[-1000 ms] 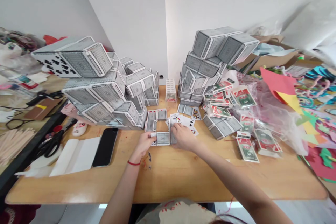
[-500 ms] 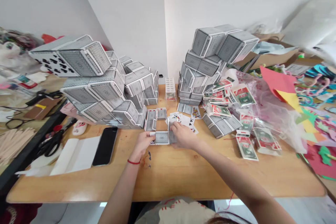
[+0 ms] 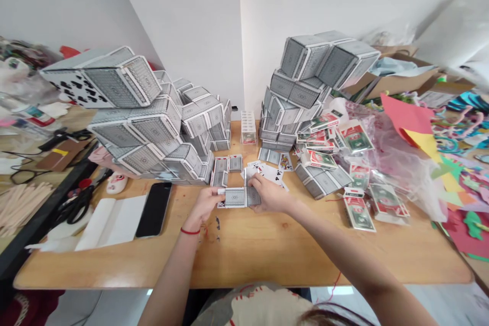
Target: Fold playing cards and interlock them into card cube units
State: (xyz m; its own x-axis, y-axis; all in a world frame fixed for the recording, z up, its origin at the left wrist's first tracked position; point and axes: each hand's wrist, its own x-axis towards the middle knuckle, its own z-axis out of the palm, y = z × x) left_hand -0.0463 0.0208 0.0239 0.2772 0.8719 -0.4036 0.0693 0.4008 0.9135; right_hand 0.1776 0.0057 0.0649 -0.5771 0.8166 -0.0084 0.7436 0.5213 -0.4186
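From my feed, a long wooden table (image 3: 294, 260) fills the view, with two heaped towers of card-built boxes rising from it: the left tower (image 3: 153, 127) and the right tower (image 3: 300, 86), both grey-backed and leaning. To their right, a pink plastic bag (image 3: 389, 150) sits among packaged card decks (image 3: 357, 213), with a cardboard box (image 3: 401, 79) behind and sheets of coloured paper (image 3: 407, 119) farther right. Toward the left end lie a black smartphone (image 3: 154, 210) and black-handled scissors (image 3: 78, 205).

At centre, just in front of the left tower's base, I have a small grey-backed card assembly (image 3: 234, 197) between my hands. My left hand (image 3: 202, 205) is closed, pinching the assembly's left end. My right hand (image 3: 270, 194) is curved and gripping its right end, where a card stands upright. Loose face-up playing cards (image 3: 269, 174) lie just beyond. A red string (image 3: 190, 231) circles my left wrist.
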